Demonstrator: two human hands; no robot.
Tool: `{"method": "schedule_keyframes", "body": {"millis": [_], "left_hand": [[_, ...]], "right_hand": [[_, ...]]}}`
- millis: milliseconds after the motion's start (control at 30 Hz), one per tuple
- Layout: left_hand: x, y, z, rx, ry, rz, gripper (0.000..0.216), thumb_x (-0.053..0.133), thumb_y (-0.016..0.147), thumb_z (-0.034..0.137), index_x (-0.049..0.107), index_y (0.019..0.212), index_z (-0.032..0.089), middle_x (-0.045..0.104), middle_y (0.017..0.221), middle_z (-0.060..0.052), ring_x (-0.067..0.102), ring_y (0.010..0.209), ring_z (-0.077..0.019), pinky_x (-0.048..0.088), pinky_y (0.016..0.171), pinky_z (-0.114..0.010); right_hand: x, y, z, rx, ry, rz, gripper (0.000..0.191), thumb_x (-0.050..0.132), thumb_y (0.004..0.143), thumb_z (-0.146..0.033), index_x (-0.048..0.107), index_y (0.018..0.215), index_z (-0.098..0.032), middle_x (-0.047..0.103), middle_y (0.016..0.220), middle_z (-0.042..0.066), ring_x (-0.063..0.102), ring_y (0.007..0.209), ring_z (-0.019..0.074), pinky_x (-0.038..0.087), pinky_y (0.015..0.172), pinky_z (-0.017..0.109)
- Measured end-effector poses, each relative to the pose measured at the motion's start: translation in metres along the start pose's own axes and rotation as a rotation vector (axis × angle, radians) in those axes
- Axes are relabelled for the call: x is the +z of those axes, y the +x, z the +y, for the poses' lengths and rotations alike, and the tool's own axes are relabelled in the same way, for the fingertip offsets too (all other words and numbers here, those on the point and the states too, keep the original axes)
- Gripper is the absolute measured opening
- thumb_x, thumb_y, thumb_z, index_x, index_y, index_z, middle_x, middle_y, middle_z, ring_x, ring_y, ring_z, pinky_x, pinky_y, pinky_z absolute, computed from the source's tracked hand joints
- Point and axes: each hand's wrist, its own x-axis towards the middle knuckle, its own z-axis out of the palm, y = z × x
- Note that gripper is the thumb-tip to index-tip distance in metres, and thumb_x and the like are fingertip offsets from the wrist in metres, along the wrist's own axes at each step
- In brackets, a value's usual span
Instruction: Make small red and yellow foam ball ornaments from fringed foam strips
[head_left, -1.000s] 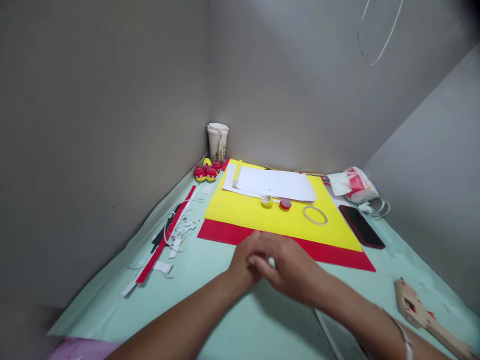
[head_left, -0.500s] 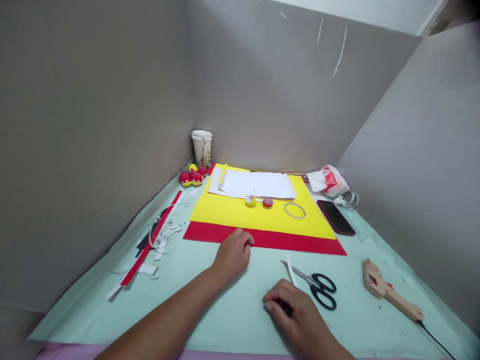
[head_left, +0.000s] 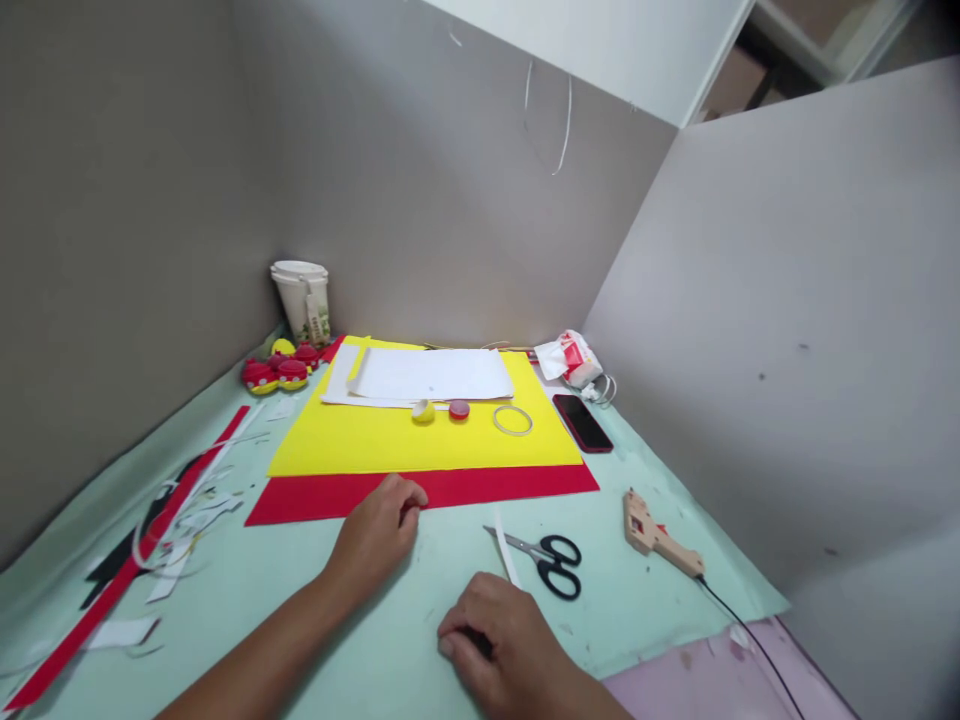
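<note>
My left hand [head_left: 379, 530] rests on the pale green table cover [head_left: 660, 470] with its fingers curled in, touching the near edge of a red sheet [head_left: 315, 495]. My right hand [head_left: 495, 640] lies knuckles up near the front, fingers closed and pressed down on something I cannot make out. A white paper strip [head_left: 507, 553] runs from it toward black-handled scissors [head_left: 551, 560]. A yellow sheet [head_left: 390, 435] covers most of the red one, with white papers [head_left: 427, 375], a yellow cap [head_left: 423, 411], a red cap [head_left: 459, 409] and a clear ring [head_left: 513, 420] on it.
A glue gun [head_left: 656, 535] with its cord lies at right, a dark phone [head_left: 583, 422] and a tissue pack [head_left: 568, 356] behind it. A paper cup [head_left: 303, 297] and red-yellow toys [head_left: 281, 367] stand in the back left corner. Paper scraps and a red strip [head_left: 142, 545] litter the left. Grey partitions enclose the table.
My hands have parted: the right drew back toward me and uncovered the scissors and white strip, the left stayed by the red sheet. The view swung to the right.
</note>
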Motion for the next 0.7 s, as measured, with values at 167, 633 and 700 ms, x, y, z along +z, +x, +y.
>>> {"method": "schedule_keyframes", "body": {"millis": [167, 633, 700], "left_hand": [[0.0014, 0.0014, -0.0029, 0.008, 0.030, -0.017, 0.017, 0.043, 0.084, 0.015, 0.058, 0.086, 0.021, 0.060, 0.090, -0.003, 0.059, 0.082, -0.0203, 0.042, 0.068, -0.030], [-0.0010, 0.0000, -0.0081, 0.151, 0.352, 0.122, 0.026, 0.059, 0.088, 0.024, 0.066, 0.112, 0.018, 0.066, 0.119, -0.012, 0.059, 0.110, -0.0286, 0.043, 0.096, -0.044], [-0.0017, 0.0006, -0.0077, 0.152, 0.415, 0.103, 0.029, 0.058, 0.090, 0.027, 0.064, 0.116, 0.016, 0.066, 0.120, -0.013, 0.060, 0.110, -0.0277, 0.044, 0.095, -0.043]], "right_hand": [[0.0000, 0.0009, -0.0007, 0.010, -0.031, 0.006, 0.012, 0.063, 0.081, -0.013, 0.066, 0.087, -0.024, 0.065, 0.084, 0.000, 0.061, 0.081, 0.0133, 0.046, 0.073, 0.021], [0.0087, 0.0036, 0.0082, -0.050, 0.022, 0.060, 0.018, 0.063, 0.071, -0.007, 0.068, 0.080, -0.021, 0.065, 0.075, 0.001, 0.061, 0.070, 0.0138, 0.043, 0.063, 0.021], [0.0088, 0.0028, 0.0085, -0.046, 0.028, 0.048, 0.019, 0.063, 0.071, -0.005, 0.068, 0.080, -0.021, 0.065, 0.075, 0.002, 0.062, 0.072, 0.0140, 0.044, 0.064, 0.021]]}}
